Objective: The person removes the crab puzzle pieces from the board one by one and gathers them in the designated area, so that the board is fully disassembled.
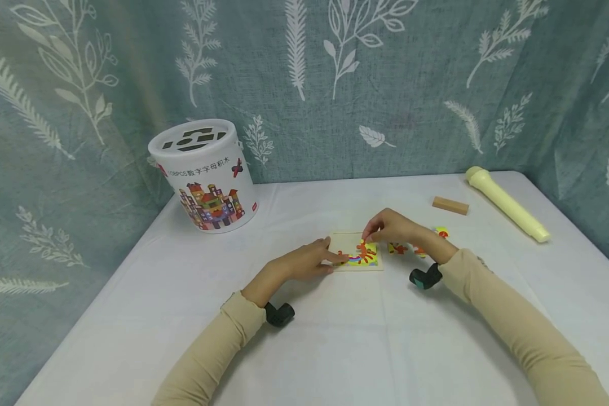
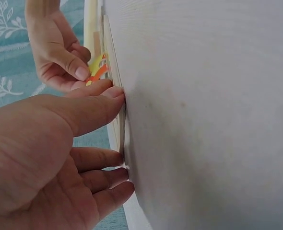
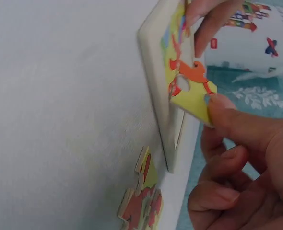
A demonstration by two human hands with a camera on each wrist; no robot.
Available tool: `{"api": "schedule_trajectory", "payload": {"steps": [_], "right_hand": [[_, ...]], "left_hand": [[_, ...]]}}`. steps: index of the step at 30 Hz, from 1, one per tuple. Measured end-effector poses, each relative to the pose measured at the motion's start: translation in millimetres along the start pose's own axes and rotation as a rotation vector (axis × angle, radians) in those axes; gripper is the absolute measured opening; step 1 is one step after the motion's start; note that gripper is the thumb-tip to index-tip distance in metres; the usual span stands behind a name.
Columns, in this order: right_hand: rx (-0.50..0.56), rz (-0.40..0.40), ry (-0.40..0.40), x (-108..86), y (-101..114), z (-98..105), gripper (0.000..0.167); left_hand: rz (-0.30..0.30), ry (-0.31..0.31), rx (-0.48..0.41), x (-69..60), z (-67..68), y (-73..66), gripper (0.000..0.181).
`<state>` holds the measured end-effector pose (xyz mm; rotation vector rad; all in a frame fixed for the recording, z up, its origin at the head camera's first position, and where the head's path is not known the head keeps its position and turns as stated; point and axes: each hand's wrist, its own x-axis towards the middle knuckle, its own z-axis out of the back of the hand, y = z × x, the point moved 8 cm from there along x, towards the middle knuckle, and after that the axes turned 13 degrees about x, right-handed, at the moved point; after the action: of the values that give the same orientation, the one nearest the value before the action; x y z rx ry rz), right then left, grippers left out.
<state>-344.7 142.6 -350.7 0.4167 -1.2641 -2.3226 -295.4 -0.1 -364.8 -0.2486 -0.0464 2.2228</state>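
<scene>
A wooden puzzle board (image 1: pixel 344 241) lies on the table, its lower part filled with colourful pieces. My left hand (image 1: pixel 307 261) rests at the board's left side, its fingers fairly straight and touching the edge and surface. Between thumb and fingers, my right hand (image 1: pixel 397 227) pinches a yellow puzzle piece (image 3: pixel 195 101) with red-orange markings. In the right wrist view that piece is tilted over the board, beside the fitted pieces. Several loose puzzle pieces (image 3: pixel 141 205) lie on the table just right of the board, partly hidden by the right arm in the head view.
A white block bucket (image 1: pixel 208 180) with a cut-out lid stands at the back left. Toward the back right lie a wooden block (image 1: pixel 450 206) and a pale yellow microphone-shaped stick (image 1: pixel 507 204). Behind the white-covered table (image 1: pixel 325 349) hangs a green leaf-patterned curtain (image 1: pixel 264 67).
</scene>
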Motion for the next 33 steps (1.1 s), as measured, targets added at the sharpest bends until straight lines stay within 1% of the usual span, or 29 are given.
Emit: {"api": "schedule_trajectory", "payload": {"steps": [5,8,11,14,16,18,21,26,29,33], "right_hand": [[-0.074,0.072,-0.01,0.9,9.3,0.0,0.008],[-0.082,0.072,-0.023,1.0,9.3,2.4,0.008],[-0.039,0.025,-0.03,-1.0,2.8,6.8,0.01],[0.032,-0.046,-0.037,-6.5,-6.0,13.8,0.013],[0.075,-0.072,-0.038,-11.3,-10.6,19.9,0.015],[0.092,-0.094,-0.042,-17.1,-15.0,26.3,0.017],[0.101,-0.112,-0.045,-28.6,-21.4,37.4,0.018],[0.06,-0.157,-0.055,-51.3,-32.3,57.2,0.021],[0.039,-0.206,-0.078,-67.5,-41.8,71.7,0.024],[0.039,-0.254,-0.119,-88.6,-55.3,89.6,0.026]], "left_hand": [[0.016,0.004,-0.021,0.4,0.7,0.6,0.044],[0.022,0.007,-0.037,0.8,0.8,0.1,0.044],[0.024,0.019,-0.035,0.7,-0.4,-0.7,0.044],[0.037,0.03,-0.029,0.5,-2.1,-0.4,0.045],[0.048,0.034,-0.027,0.0,-2.3,0.0,0.045],[0.056,0.036,-0.026,-0.2,-2.8,0.6,0.045],[0.055,0.038,-0.026,1.4,-3.1,0.1,0.045],[0.044,0.022,-0.02,1.1,-3.2,-0.1,0.044],[0.026,0.009,-0.011,0.5,-2.1,-0.8,0.044],[0.025,0.008,-0.006,-0.7,-1.0,0.4,0.043]]}}
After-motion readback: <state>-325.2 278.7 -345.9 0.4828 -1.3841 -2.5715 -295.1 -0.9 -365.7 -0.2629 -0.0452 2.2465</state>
